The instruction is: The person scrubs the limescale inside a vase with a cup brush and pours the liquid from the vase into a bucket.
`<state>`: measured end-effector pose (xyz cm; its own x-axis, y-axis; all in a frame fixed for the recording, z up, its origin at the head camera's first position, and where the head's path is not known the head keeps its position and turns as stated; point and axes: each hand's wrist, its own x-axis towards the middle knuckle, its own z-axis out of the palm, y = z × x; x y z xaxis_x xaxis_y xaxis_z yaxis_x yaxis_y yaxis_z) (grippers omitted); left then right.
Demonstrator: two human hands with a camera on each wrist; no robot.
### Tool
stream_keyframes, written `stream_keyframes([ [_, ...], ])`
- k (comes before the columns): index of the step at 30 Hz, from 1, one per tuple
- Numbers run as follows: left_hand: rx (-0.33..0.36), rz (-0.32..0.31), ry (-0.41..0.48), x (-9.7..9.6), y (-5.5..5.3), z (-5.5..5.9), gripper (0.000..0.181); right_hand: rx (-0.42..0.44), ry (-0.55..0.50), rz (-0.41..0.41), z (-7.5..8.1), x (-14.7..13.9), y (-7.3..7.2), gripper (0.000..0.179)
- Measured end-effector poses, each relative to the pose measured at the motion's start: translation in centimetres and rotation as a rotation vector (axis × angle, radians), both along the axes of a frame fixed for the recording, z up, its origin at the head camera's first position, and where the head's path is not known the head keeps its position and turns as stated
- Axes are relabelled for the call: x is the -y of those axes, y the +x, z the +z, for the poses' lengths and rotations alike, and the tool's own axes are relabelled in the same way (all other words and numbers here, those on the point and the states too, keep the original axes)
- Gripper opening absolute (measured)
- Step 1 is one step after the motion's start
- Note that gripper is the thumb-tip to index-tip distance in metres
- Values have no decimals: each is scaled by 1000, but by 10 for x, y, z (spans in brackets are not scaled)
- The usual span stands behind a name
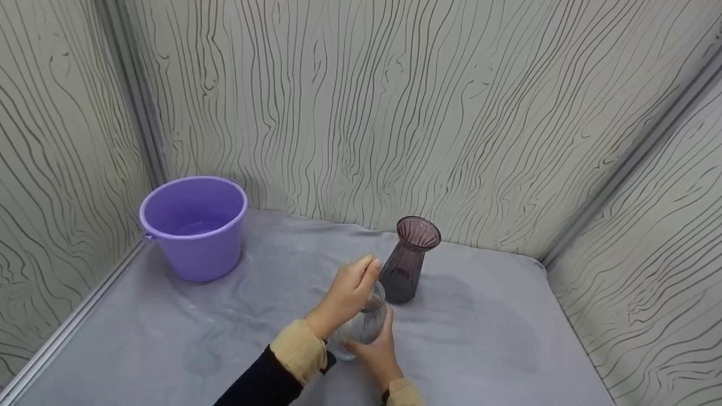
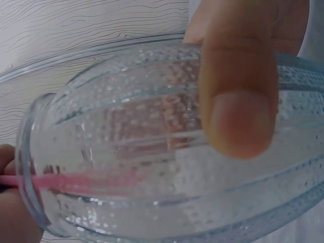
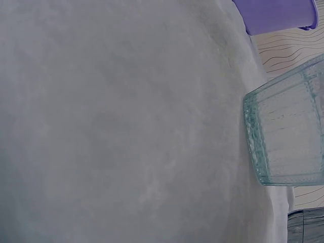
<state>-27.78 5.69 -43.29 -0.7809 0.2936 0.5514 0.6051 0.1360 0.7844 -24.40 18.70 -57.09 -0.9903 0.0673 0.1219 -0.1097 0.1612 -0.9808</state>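
Note:
A clear ribbed glass vase point(image 1: 366, 324) leans between the two hands, its walls dotted with droplets. My right hand point(image 1: 379, 347) grips its body; in the left wrist view the thumb point(image 2: 240, 124) of that hand lies across the glass. At the vase's mouth is my left hand point(image 1: 351, 290), fingers curled around a slim pink stick point(image 2: 50, 181). The stick runs through the mouth into the vase, and its inner end is blurred by the glass. In the right wrist view the vase's base point(image 3: 258, 142) shows, but the right hand is out of frame.
Just behind the hands stands a purple glass vase point(image 1: 403, 270) with a flared rim. A lilac bucket point(image 1: 197, 254) sits at the back left. Grey cloth point(image 1: 479, 338) covers the table, and wood-patterned walls point(image 1: 361, 113) rise behind and on both sides.

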Motion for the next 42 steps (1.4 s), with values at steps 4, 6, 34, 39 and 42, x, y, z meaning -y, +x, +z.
stream_keyframes([
  [4, 36, -8, -74, 0, 0, 4, 38, -1, 3, 0, -1, -1, -1, 118],
  [6, 47, -11, -115, 0, 0, 5, 39, 18, 5, 0, -1, -2, -1, 119],
  [34, -289, 223, -716, -17, 5, -3, 26, 5, -3, -3, -2, 0, -5, 119],
  [39, -450, 328, -785, -15, 9, -7, 21, 4, 14, -7, -4, 0, -5, 120],
  [42, -501, 338, -796, -13, 10, -6, 19, -10, 17, 2, -5, 0, -4, 119],
])
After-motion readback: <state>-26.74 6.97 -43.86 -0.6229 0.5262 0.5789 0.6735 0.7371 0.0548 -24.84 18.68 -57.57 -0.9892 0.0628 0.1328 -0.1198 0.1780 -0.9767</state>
